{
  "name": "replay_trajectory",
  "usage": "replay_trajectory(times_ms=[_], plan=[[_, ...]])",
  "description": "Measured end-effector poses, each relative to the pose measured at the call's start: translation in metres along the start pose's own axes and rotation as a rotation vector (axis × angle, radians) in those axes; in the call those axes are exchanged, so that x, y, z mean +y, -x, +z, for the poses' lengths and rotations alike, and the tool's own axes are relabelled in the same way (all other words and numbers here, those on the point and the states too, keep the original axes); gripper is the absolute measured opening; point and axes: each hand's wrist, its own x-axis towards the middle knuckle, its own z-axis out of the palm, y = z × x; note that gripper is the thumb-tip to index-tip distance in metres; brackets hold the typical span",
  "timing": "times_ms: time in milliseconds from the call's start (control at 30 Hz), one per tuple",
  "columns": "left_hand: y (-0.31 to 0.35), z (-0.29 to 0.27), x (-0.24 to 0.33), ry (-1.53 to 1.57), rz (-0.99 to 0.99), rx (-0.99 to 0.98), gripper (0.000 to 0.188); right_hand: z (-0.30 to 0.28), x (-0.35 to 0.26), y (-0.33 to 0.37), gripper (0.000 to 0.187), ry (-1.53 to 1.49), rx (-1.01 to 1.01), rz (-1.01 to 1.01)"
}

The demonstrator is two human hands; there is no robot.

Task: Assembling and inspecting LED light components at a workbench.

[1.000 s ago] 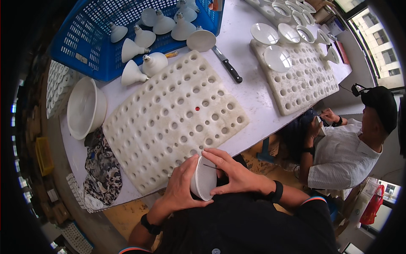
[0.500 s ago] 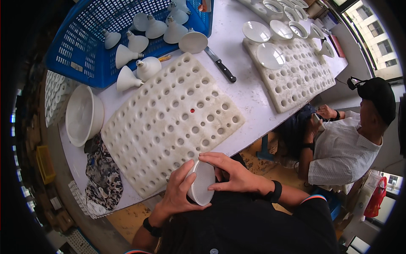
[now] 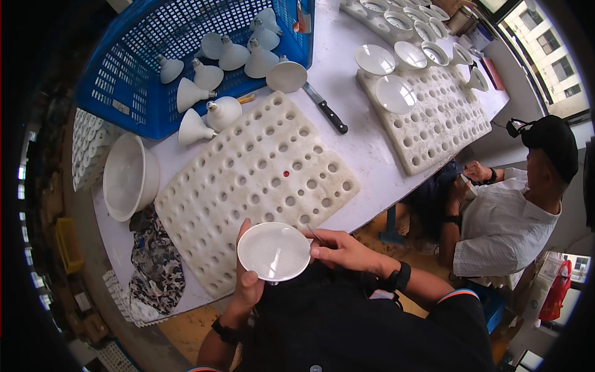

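In front of my body, my left hand is closed around the rim and underside of a white reflector bulb. Its ribbed clear lens faces up toward me. At the bulb's right rim, my right hand is closed with thumb and forefinger together. A thin, dark, rod-like piece juts from those fingers; its kind cannot be made out. Just beyond my hands lies a cream foam board with rows of round holes and one red spot.
A blue basket holds several white bulbs. A black-handled knife lies right of it. A white basin and camouflage cloth sit left. Another holed board bears lenses at far right, near a seated person.
The bulb has turned from edge-on to lens-up. My right hand has shifted from spread over its lens to its right rim, and a thin rod-like piece now shows in its fingers.
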Motion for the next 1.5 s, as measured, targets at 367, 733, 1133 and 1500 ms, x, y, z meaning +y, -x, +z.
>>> replay_trajectory(times_ms=[367,733,1133,1500], plan=[[-0.015,-0.014,-0.010,0.644,-0.240,0.128,0.089,0.014,0.001,-0.025,0.053,0.089,0.057,-0.060],[-0.015,-0.008,-0.017,0.657,-0.305,0.210,0.078,0.015,0.005,-0.028,0.052,0.106,0.224,-0.058],[-0.019,-0.003,-0.025,0.156,-0.110,0.360,0.065,0.009,0.009,-0.031,0.042,0.147,0.309,-0.052],[-0.024,-0.012,-0.040,0.043,-0.206,0.344,0.072,-0.007,0.022,-0.040,0.023,0.528,0.273,-0.165]])
